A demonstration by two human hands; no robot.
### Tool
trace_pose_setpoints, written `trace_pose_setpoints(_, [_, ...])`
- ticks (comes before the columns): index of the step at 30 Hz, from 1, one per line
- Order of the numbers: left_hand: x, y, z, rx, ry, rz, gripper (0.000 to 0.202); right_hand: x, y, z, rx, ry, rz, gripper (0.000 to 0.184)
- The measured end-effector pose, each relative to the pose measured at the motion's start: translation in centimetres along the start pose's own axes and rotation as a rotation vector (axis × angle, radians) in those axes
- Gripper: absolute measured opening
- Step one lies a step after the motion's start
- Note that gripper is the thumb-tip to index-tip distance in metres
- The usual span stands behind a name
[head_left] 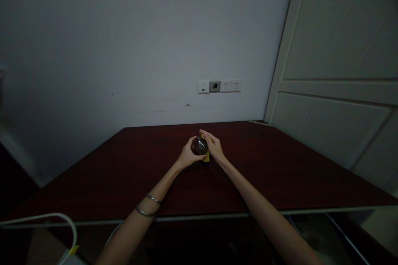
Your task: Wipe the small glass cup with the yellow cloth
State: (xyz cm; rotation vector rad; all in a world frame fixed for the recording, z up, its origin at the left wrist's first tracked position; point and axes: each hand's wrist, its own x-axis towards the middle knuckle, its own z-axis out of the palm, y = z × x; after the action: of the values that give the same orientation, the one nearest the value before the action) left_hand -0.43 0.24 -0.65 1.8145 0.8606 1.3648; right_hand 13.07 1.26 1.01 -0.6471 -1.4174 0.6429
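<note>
Over the middle of the dark red table, my left hand [188,155] is curled around a dark, shiny, see-through round thing [199,146] that looks like a glass vessel. Its thumb lies along the near side and its fingers along the far side. My right hand [214,146] presses a yellow piece [207,157], maybe a cloth or sponge, against the right side of the round thing. Part of the yellow also shows by the right fingertips. The fingers and dim light hide most of both things, so their exact kind is unclear.
The dark red tabletop [124,174] reaches back to a pale wall [124,41] with a row of sockets and switches [220,86]. A white panelled door [336,58] stands on the right. A white cable [66,218] loops over the front left edge.
</note>
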Motion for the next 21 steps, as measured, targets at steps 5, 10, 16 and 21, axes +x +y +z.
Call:
trace_pose_setpoints(5, [0.4, -0.5, 0.1, -0.037, 0.017, -0.008, 0.072, -1.2, -1.5, 0.1, -0.197, -0.103, -0.221, 0.028])
trace_pose_setpoints(10, [0.4, -0.1, 0.3, -0.117, 0.021, -0.031, 0.063, -1.5, -2.2, 0.0, -0.285, -0.216, -0.314, 0.026])
trace_pose_setpoints(16, [-0.1, 0.3, 0.1, -0.004, -0.023, 0.043, 0.078, -0.3, -1.2, -0.3, -0.111, -0.061, -0.116, 0.028])
trace_pose_setpoints(21, [-0.2, 0.3, 0.2, -0.016, -0.055, 0.015, 0.08, 0.0, -0.5, -0.5, -0.057, -0.018, -0.014, 0.03])
